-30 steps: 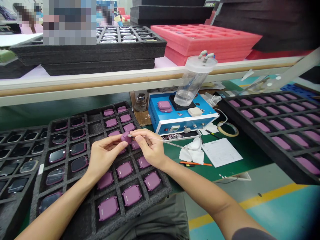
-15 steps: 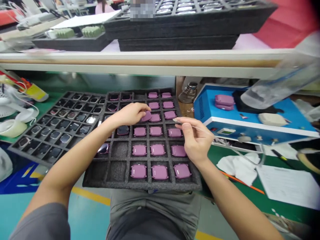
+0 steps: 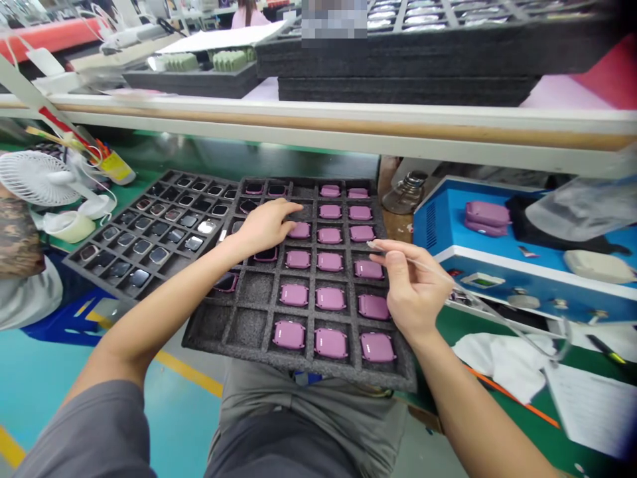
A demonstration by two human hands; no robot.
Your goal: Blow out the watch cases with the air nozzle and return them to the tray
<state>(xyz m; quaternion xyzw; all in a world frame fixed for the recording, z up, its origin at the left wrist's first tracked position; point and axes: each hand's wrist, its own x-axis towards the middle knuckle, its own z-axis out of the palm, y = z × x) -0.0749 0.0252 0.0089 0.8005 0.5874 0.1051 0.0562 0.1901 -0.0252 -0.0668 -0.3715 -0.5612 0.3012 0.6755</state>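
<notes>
A black foam tray [image 3: 206, 326] with square compartments lies in front of me, holding several purple watch cases [image 3: 330, 299], backs up. Other compartments on its left side hold dark-faced watches [image 3: 226, 282]. My left hand [image 3: 266, 229] hovers over the tray with thumb and index finger apart. Just at its thumb, a purple watch case [image 3: 300, 231] sits in a compartment; whether they touch I cannot tell. My right hand [image 3: 415, 285], by the tray's right edge, pinches a thin clear tube [image 3: 432, 267] with a small pale tip [image 3: 372, 245] pointing left over the tray.
A second foam tray [image 3: 174, 265] of watches lies to the left, near a white fan [image 3: 37, 178]. On the right, a blue machine [image 3: 442, 219] bears stacked purple cases [image 3: 488, 218]. A shelf [image 3: 318, 126] with trays crosses above. White cloths [image 3: 512, 362] and paper [image 3: 597, 405] lie right.
The purple watch case in my left hand has gone down into a compartment, and the fingers have parted. The view has swung left. My right hand still holds the tube.
</notes>
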